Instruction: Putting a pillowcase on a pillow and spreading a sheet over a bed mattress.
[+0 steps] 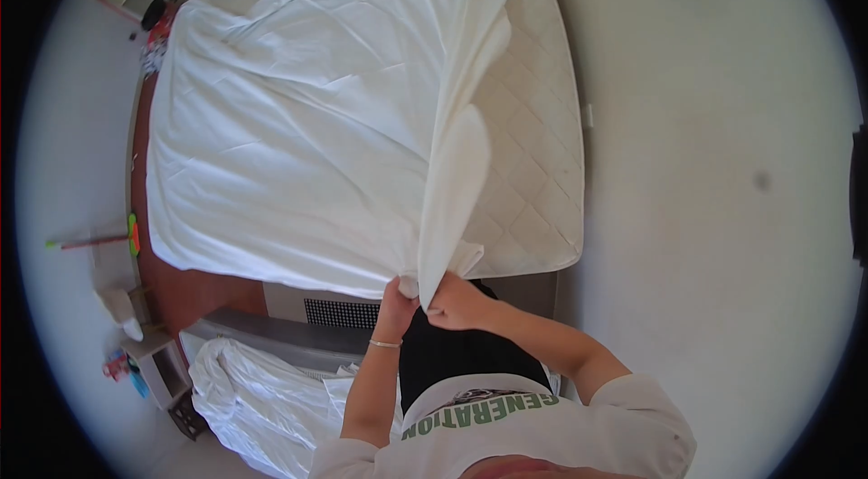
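A white sheet lies wrinkled over most of a quilted mattress, leaving the mattress's right side bare. At the near edge, my left hand pinches a bunched bit of the sheet. Close beside it, my right hand grips the sheet's folded-back edge, which runs up in a long loose flap. The two hands almost touch, just in front of my body. Some fingertips are hidden by the cloth.
Behind me on the left is another bed with crumpled white bedding and a grey frame. A wall runs along the right. A squeegee-like tool, a chair and a small cabinet stand at the left.
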The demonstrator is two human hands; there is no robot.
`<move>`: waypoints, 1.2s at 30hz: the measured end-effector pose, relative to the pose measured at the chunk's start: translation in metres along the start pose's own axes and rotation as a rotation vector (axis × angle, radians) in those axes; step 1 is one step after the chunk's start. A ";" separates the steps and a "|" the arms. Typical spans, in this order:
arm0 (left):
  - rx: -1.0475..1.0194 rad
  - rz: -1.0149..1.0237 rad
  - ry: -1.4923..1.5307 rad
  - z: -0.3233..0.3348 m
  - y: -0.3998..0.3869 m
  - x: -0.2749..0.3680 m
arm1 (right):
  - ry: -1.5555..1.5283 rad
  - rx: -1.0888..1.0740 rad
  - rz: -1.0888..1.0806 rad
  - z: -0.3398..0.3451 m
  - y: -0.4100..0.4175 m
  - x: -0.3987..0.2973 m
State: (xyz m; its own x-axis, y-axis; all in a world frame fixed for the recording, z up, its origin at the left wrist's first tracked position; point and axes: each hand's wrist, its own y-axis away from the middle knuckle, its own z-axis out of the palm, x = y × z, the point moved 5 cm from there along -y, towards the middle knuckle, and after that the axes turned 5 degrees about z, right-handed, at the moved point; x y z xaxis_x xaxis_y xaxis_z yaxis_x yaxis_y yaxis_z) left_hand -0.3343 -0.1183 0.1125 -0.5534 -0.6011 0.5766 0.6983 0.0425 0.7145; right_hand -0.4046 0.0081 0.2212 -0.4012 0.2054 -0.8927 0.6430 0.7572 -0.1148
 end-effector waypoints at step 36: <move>-0.216 0.783 0.521 0.012 0.097 0.262 | -1.054 -0.434 0.240 -0.057 0.062 -0.161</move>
State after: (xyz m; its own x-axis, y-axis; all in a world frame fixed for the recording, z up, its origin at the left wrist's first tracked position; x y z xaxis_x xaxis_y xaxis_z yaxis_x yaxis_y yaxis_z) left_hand -0.4168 -0.2623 0.3381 0.3393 -0.7460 0.5730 0.8811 0.4653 0.0840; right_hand -0.3374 0.0572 0.3828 0.5730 -0.0905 -0.8145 0.2693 0.9595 0.0828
